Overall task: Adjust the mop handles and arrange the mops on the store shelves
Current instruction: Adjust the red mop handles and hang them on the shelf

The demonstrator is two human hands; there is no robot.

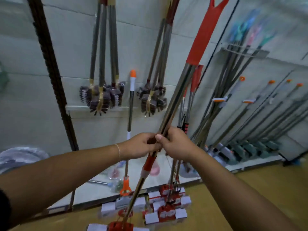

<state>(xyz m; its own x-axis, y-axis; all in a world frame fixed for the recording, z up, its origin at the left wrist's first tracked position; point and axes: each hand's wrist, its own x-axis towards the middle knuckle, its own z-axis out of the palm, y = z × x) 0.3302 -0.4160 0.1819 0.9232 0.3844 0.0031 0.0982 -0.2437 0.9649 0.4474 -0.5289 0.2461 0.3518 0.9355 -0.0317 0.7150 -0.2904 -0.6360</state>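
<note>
Two hands on one mop handle (pixel 176 97): the left hand (pixel 140 145) is curled round the metal shaft, and the right hand (pixel 178 144) pinches it just beside, thumbs almost meeting. Up from the hands the shaft climbs to a red grip (pixel 205 30). Just under them sits one red-and-white collar (pixel 149 164), and far below is its mop head (pixel 120 226).

Above the left hand hang two brush bundles (pixel 101 97), with one orange-capped pole (pixel 132 84) between them. Well off to the right of the right hand I count four orange-tipped poles (pixel 242 78). Below the right hand is a huddle of red-and-white mop heads (pixel 166 214), too overlapped to count.

Yellow floor (pixel 250 189), low white shelf (pixel 138 174), pale panelled wall (pixel 75 55).
</note>
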